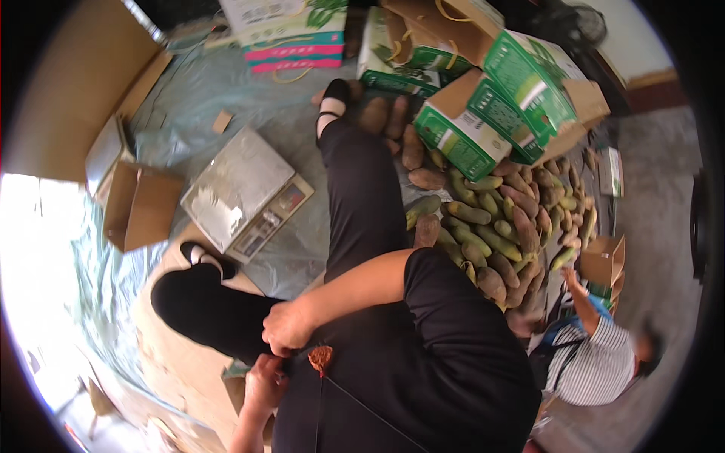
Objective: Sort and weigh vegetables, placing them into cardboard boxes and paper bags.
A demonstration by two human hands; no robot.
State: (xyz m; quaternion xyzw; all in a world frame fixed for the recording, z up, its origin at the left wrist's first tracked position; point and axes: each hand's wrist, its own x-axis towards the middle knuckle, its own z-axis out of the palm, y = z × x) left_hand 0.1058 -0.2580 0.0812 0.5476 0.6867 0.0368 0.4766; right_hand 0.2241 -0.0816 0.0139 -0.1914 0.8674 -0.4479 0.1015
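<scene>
My right hand (291, 328) is closed in front of my lap, its fingers curled down against my dark clothing. Just below it, my left hand (266, 381) is closed too, fingertips close to the right hand's. Between them, whatever they pinch is hidden against the black cloth. A reddish-brown carved pendant (321, 359) on a dark cord hangs beside my right hand. Past my left knee stands a digital scale (242, 185) with a bare metal pan, and my left shoe is at its near corner.
Oblong green and reddish-brown produce (498, 226) lies heaped to the right. Green printed cartons (472, 140) stand behind it, a pink-and-teal box (294, 49) at the back. An open brown carton (143, 204) sits left of the scale. A person in a striped shirt (593, 362) reaches toward the heap.
</scene>
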